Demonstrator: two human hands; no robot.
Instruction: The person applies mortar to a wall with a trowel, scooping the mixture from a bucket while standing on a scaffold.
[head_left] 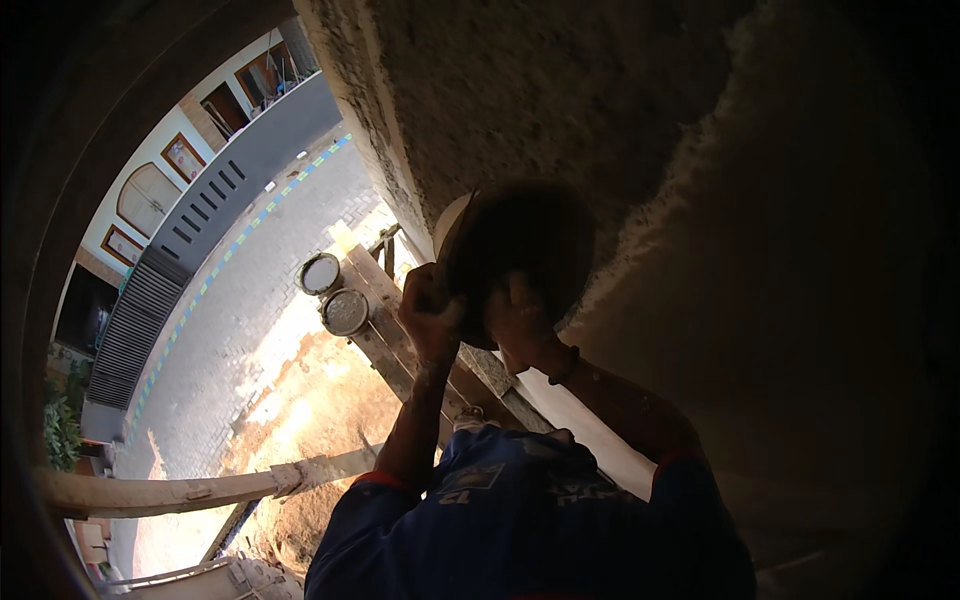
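In the head view, we are holding a dark round bowl (535, 225) up in front of our chest, close to the rough wall (560, 80). Our left hand (432, 318) is curling around its near left edge. Our right hand (518, 318) is bending its fingers over the bowl's dark lower part; we are not able to tell if it is pinching anything, because the shade is hiding it. Below on the left, two round buckets (346, 313) are sitting by the wooden planks (385, 345), and grey stuff is showing inside them.

We are guessing the bowl is stiff and not easy to break. It may be feeling heavy if it is full, and slippery if wet. The rim is looking best for holding, one hand on each side.
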